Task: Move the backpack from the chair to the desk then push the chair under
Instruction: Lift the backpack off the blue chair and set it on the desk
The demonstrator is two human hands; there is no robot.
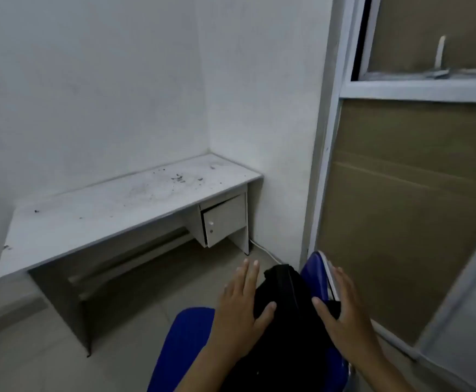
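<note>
Reaching down from the bottom edge, two bare hands flank a black backpack (284, 312) that stands upright on a blue chair (180, 343). The left hand (241, 309) is spread flat, its fingers straight and its thumb resting on the backpack's left side. The right hand (344, 309) is spread the same way on the other side, its thumb touching the backpack and its fingers lying over the blue chair back (314, 267). Neither hand has closed around anything; both are released.

The chair sits in the near right corner, well apart from the counter (112, 210), with bare tiled floor (33, 349) between them. The counter is long, pale grey and set against white walls (89, 80) in the far corner. Its top is dusty, with dark specks (178, 179) scattered toward the right end. Under that right end hangs a small cabinet (224, 219) whose door hangs slightly crooked. The knee space to the left of the cabinet is open, crossed only by a low rail (135, 253) at the back. A white cable (265, 251) runs along the floor by the counter's right leg.

Just behind the chair stands a framed partition (327, 165) backed with brown cardboard (415, 207).
</note>
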